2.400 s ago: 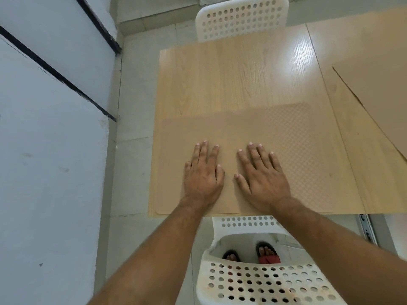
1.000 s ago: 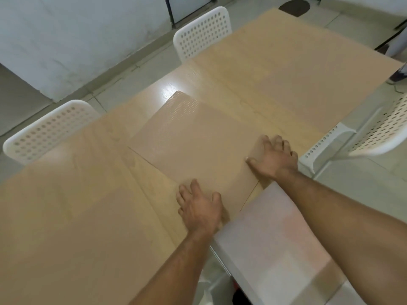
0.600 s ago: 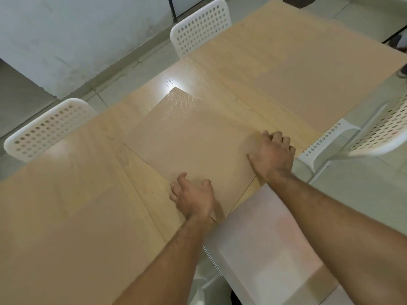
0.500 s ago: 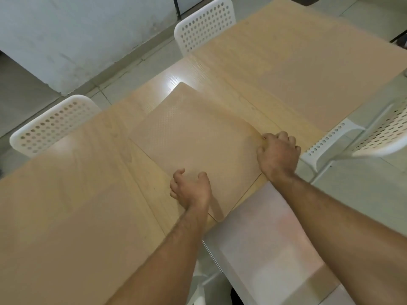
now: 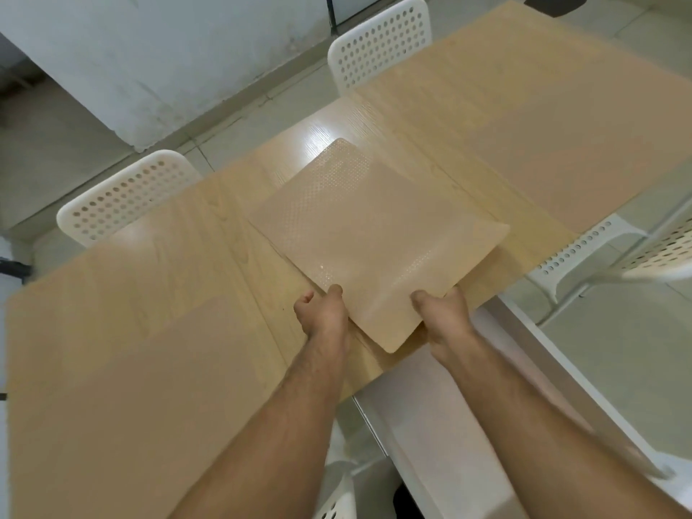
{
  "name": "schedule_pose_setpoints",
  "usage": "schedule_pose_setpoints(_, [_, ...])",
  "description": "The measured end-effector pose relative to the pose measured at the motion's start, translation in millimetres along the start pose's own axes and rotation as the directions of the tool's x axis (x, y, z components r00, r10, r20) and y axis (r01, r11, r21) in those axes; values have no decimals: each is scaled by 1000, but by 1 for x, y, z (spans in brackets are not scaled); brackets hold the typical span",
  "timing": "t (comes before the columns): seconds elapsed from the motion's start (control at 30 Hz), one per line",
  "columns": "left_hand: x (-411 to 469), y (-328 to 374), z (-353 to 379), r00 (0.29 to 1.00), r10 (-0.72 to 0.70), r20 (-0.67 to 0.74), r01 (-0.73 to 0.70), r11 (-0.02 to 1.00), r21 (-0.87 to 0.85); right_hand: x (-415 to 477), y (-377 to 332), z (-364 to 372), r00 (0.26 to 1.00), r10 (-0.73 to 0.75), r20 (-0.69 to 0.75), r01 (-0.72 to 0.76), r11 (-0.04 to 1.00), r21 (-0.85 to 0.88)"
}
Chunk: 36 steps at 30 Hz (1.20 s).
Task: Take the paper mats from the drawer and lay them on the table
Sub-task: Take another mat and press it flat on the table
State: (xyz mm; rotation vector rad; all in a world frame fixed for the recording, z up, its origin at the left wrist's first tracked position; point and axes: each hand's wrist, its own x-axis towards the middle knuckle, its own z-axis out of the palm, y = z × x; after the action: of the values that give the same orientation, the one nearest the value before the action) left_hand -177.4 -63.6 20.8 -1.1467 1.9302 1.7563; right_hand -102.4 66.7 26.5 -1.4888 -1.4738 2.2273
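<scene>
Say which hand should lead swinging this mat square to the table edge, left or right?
Left, probably. The left hand pinches the mat at its near-left edge; the right hand grips the near-right edge. The mat's near corner overhangs the table between them, so either could lead.

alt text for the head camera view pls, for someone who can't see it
Both hands, left hand and right hand, grip the near edge of a tan dotted paper mat, raised at that edge above a light wooden table. White perforated chairs stand around it, and an open white drawer sits below.
</scene>
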Motion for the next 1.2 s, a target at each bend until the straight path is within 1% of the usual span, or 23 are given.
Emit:
schedule_pose_setpoints(0.03, [3, -2, -2, 1000, -9, 25, 9, 1000, -6, -5, 6, 5, 999, 36, 37, -37, 999, 34])
schedule_pose_setpoints(0.1, [7, -4, -4, 989, -3, 147, 4, 1000, -9, -15, 16, 15, 990, 85, 111, -96, 991, 98])
schedule_pose_setpoints(0.17, [9, -1, -7, 959, -2, 283, -1, 1000, 11, -20, 17, 22, 982, 107, 154, -134, 975, 176])
schedule_pose_setpoints(0.2, [10, 3, -7, 944, -19, 328, 13, 1000, 21, -19, 15, 21, 980, 110, 167, -149, 960, 239])
schedule_pose_setpoints(0.27, [16, 15, -11, 924, -30, 381, 44, 999, -29, -18, 7, 15, 975, 122, 186, -181, 923, 340])
schedule_pose_setpoints(0.3, [19, 22, -14, 915, -23, 402, 53, 996, -65, -19, 4, 11, 973, 137, 187, -198, 910, 364])
schedule_pose_setpoints(0.37, [26, 40, -24, 901, 19, 433, 54, 987, -154, -22, 2, 4, 965, 175, 195, -238, 897, 373])
schedule_pose_setpoints(0.43, [32, 54, -35, 897, 62, 439, 18, 984, -177, -31, 1, 6, 949, 198, 246, -280, 888, 365])
schedule_pose_setpoints(0.53, [37, 67, -59, 912, 83, 402, -10, 984, -180, -47, 0, 25, 919, 205, 338, -319, 888, 330])
schedule_pose_setpoints(0.63, [44, 76, -98, 933, 100, 346, -15, 971, -240, -63, 2, 50, 880, 168, 445, -311, 911, 272])
schedule_pose_setpoints(0.77, [62, 92, -178, 957, 99, 274, 20, 917, -399, -95, 15, 87, 831, 141, 538, -262, 953, 154])
schedule_pose_setpoints(0.9, [82, 107, -289, 973, 179, 146, -51, 782, -622, -142, 39, 131, 749, 160, 643, -236, 971, 33])
schedule_pose_setpoints(0.97, [89, 109, -352, 975, 198, 105, -85, 759, -646, -172, 55, 158, 706, 158, 690, -215, 977, -4])
schedule_pose_setpoints(1.03, [87, 106, -418, 970, 222, 97, -105, 744, -660, -207, 72, 190, 677, 122, 726, -144, 989, -32])
schedule_pose_setpoints(1.1, [83, 99, -485, 964, 243, 111, -100, 713, -694, -247, 92, 223, 679, 63, 732, -61, 998, -29])
schedule_pose_setpoints(1.2, [76, 82, -585, 959, 260, 116, -95, 679, -728, -308, 128, 273, 666, 33, 745, -39, 999, -10])
